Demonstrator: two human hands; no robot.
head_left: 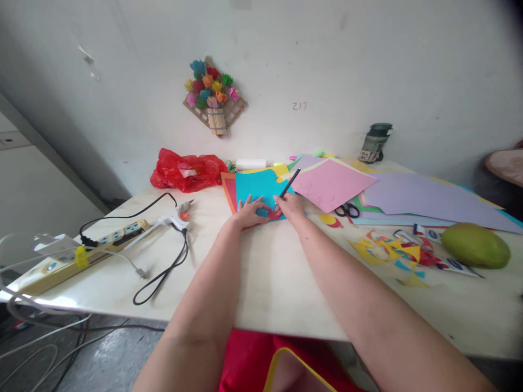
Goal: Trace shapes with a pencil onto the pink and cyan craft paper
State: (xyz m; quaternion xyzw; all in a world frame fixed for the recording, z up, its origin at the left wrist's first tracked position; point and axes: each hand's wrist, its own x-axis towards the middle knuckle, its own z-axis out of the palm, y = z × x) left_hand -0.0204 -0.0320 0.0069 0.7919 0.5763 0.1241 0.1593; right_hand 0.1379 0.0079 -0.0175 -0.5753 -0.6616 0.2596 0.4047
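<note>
In my right hand is a dark pencil-like stick, held slanted with its upper end to the right; I cannot make out whether it is a pen or a pencil. Its lower end is close to a small red paper piece on a blue sheet of paper. My left hand lies on the blue sheet with fingers spread, the fingertips near the red piece. Under the blue sheet, orange and red sheets stick out on the left.
Scissors, paper scraps, glue tubes and a green mango-like fruit lie to the right. Leftward are a glue gun and a power strip with cords. Behind sit a red plastic bag and coloured sheets.
</note>
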